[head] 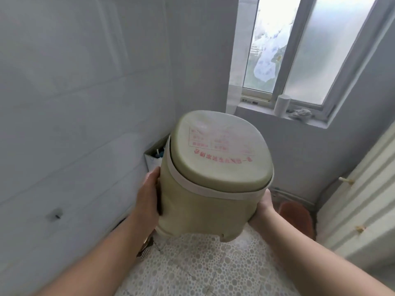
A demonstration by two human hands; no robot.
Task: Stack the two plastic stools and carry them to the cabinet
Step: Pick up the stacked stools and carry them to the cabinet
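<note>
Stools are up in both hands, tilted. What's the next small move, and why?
Probably level the stacked stools before walking on: the seat tips toward the camera, with the left hand flat on one side and the right hand low on the other. No cabinet is clearly in view, so then turn to find it.

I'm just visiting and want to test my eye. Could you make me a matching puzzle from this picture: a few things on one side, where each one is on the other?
Things:
1. stool
2. white cup
3. orange basin
4. left hand

Places:
A. on the floor in the right corner
B. pressed against the stool's left side
C. on the window ledge
D. held up in the air between two hands

Pairs: 1-D, 2-C, 3-A, 4-B
</note>
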